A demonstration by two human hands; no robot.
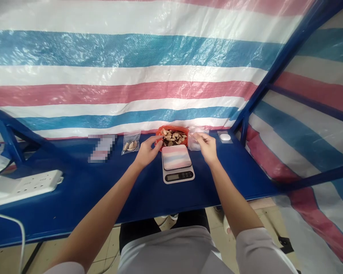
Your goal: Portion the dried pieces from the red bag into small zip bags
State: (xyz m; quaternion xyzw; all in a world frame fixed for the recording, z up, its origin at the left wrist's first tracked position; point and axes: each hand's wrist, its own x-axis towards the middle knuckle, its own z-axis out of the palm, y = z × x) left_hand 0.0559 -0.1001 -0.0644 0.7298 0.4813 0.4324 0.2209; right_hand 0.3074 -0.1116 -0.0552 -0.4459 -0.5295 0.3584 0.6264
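Observation:
A red plastic bag lies open at the back of the table, filled with brown-and-cream dried slices or shells whose exact kind I cannot tell. My left hand is at the bag's left rim, thumb and forefinger apart, nothing visible between them. On the right, my right hand has its fingertips pinched at clear plastic bags beside the red one. Between my hands, in front of the red bag, sits a white kitchen scale with a bare, reflective platform; its display shows no figure I can read.
Left of my left hand lies a small clear bag with several pieces. A white oval item in clear wrap lies at the back right. A white power strip occupies the left side. Blue frame bars and striped sheeting enclose the table.

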